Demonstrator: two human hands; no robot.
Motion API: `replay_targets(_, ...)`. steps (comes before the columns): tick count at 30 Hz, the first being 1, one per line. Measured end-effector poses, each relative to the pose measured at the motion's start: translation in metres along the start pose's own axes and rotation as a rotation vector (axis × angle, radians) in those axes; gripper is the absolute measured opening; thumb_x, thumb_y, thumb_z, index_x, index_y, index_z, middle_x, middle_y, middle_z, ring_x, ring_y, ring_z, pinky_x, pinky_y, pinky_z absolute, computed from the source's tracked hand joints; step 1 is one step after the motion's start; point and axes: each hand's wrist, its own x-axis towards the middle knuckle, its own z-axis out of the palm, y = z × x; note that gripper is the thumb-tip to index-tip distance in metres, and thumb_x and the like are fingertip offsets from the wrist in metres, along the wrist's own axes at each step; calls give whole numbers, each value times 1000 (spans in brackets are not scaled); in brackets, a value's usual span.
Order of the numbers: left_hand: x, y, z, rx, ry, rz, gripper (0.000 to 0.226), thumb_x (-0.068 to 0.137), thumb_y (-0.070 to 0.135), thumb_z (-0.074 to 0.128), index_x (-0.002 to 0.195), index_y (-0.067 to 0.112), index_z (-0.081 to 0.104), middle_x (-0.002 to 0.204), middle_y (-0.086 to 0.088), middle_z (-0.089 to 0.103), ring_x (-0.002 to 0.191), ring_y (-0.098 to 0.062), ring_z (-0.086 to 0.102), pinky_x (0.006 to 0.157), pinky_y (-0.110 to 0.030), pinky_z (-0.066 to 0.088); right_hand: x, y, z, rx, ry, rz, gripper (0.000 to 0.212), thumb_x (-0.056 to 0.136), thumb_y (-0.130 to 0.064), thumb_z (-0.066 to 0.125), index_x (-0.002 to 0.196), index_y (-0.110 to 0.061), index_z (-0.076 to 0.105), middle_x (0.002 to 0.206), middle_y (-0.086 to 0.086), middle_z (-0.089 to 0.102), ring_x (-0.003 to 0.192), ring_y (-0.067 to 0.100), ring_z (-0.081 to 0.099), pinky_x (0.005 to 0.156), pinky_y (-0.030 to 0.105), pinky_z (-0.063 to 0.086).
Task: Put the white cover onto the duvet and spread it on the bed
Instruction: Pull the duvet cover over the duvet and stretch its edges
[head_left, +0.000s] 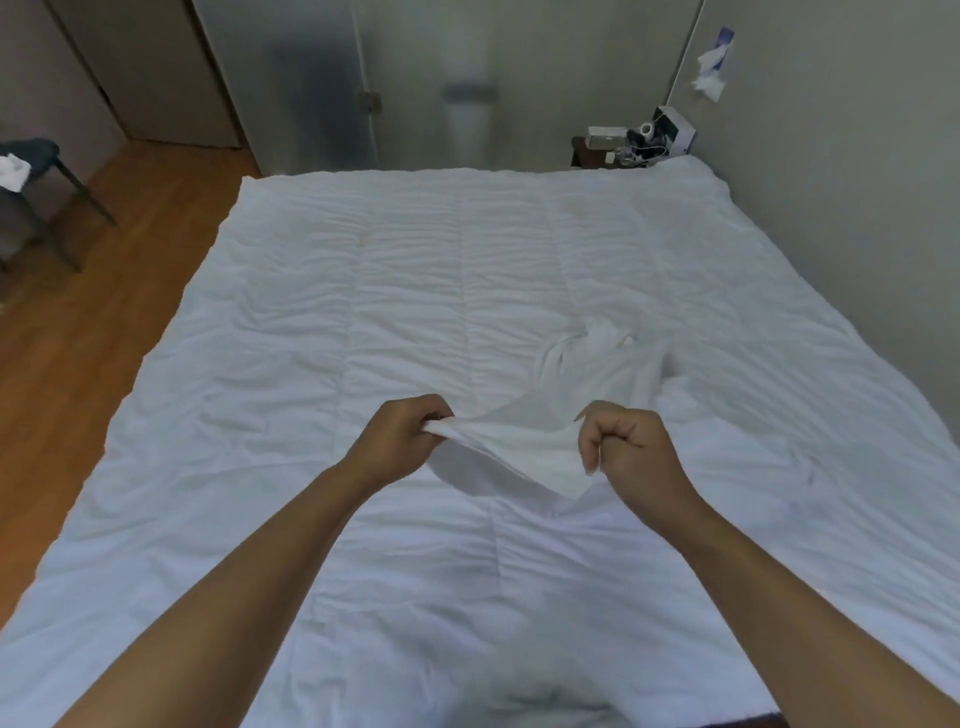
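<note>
Duvet (415, 291) lies spread across the bed, its left edge bordering bare wood floor (104, 322), its right edge beside the wall. Left hand (400, 436) and right hand (623, 447) each pinch the white cover (524, 441) above it. No writing is legible.

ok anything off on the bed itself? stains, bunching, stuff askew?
Two things. Faint yellowish stains mark the duvet toward its far end. The white cover lies twisted in a bunch right of centre, not spread; the left hand and right hand grip its near edge.
</note>
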Motion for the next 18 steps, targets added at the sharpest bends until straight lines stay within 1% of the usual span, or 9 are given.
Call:
replay_targets(2,-18,3,4,-249,30,-47,34,88,-7,53,88,24,67,85,6,68,79,-16,63,67,-35,48,-25,9,16,34,38,121,40,76,12,38,63,-22,56,65,2,47,62,18,41,60,26,32)
replay_targets(5,-50,30,22,-415,-51,2,32,89,-7,48,92,19,67,88,2,68,83,-18,62,69,-29,45,-62,19,34,117,141,447,14,84,-31,50,84,-23,61,69,1,50,57,11,44,58,27,35)
replay_targets(6,-62,40,28,-403,-115,41,28,89,-1,48,94,21,66,88,2,68,82,-19,63,68,-31,46,-71,23,38,143,184,627,31,89,-49,55,92,-20,65,77,-1,58,63,9,52,62,27,41)
replay_targets(8,-83,53,42,-326,-267,169,22,87,15,48,97,26,65,82,7,67,72,-20,60,64,-36,47,-84,27,40,162,121,880,75,93,-79,35,107,-14,69,97,-1,68,86,9,62,84,28,43)
replay_targets(10,-99,58,59,-185,-377,335,24,87,20,47,103,28,63,79,13,64,64,-13,53,59,-33,42,-86,25,41,365,-61,1025,89,86,-86,32,104,-9,72,93,4,74,89,13,70,89,29,47)
replay_targets(12,-107,62,80,10,-427,486,29,88,22,48,111,29,63,89,11,68,69,-12,56,61,-27,38,-81,22,48,514,-117,1077,73,89,-72,59,108,-3,72,102,14,76,96,23,74,94,37,54)
replay_targets(14,-111,64,94,41,-465,541,29,90,20,53,115,29,65,94,8,70,78,-13,60,64,-22,36,-69,27,55,272,-164,1030,47,90,-39,75,115,1,66,112,20,70,97,27,72,90,43,57)
replay_targets(16,-110,61,96,-105,-489,488,27,90,16,62,114,26,68,95,9,68,82,-11,60,70,-21,39,-56,30,50,37,-32,917,17,94,-13,61,109,-5,61,107,17,68,89,25,68,76,37,58)
replay_targets(18,-99,49,93,-252,-419,346,45,82,16,70,124,33,62,111,13,64,103,-9,60,91,-24,43,-42,21,18,29,167,764,19,97,-8,52,109,-8,66,100,11,72,87,23,69,70,29,55)
